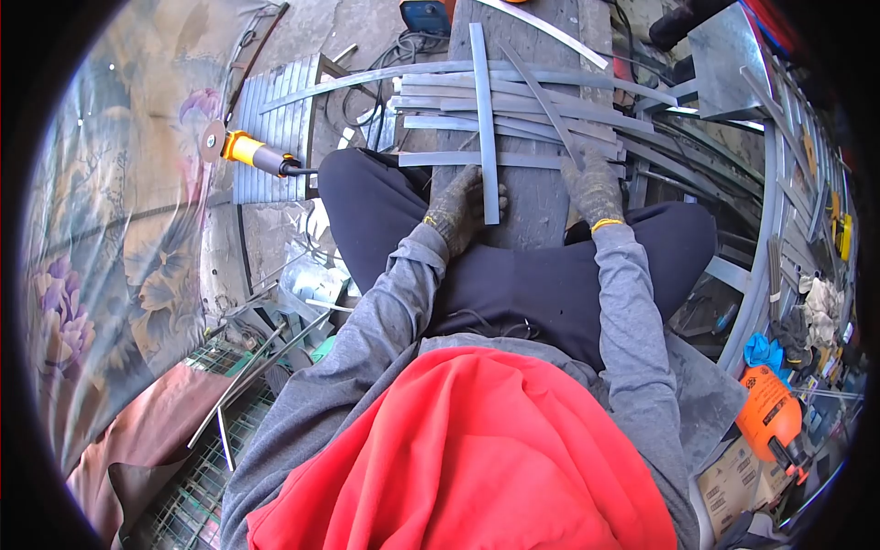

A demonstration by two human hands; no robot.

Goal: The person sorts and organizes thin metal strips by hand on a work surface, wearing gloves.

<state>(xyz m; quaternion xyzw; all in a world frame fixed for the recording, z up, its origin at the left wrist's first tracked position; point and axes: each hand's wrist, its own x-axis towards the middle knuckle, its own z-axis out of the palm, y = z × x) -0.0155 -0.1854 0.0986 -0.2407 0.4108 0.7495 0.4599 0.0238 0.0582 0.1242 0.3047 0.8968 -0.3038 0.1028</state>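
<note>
**Two gloved hands, two metal strips, one crossed heap dead ahead!**

Straight to the left hand (451, 209): closed, fingers curled behind the straight strip (484, 119), gripping close to the near end. Points almost directly away from the body, long axis right across the heap, nearer to this grip than to the other.

Over to the right hand (594, 191): closed too, on the near end of the slanting strip (543, 94). Leans away and leftward from that grip, tapering towards the straight strip. Gloves of dark, fuzzy knit, with yellow cuff edging (606, 224).

Just beyond both grips, the heap of strips (431, 123): flat, dull silver, smooth-faced, mostly crosswise, some gently bowed. Beneath it, a scuffed grey plank (527, 209), running lengthwise away.

Well out left of the left grip, an angle grinder (252, 151), yellow and black with a round disc, lying on a ribbed grey stand (268, 101). Farthest ahead, a blue-and-orange box (425, 16)!
</note>
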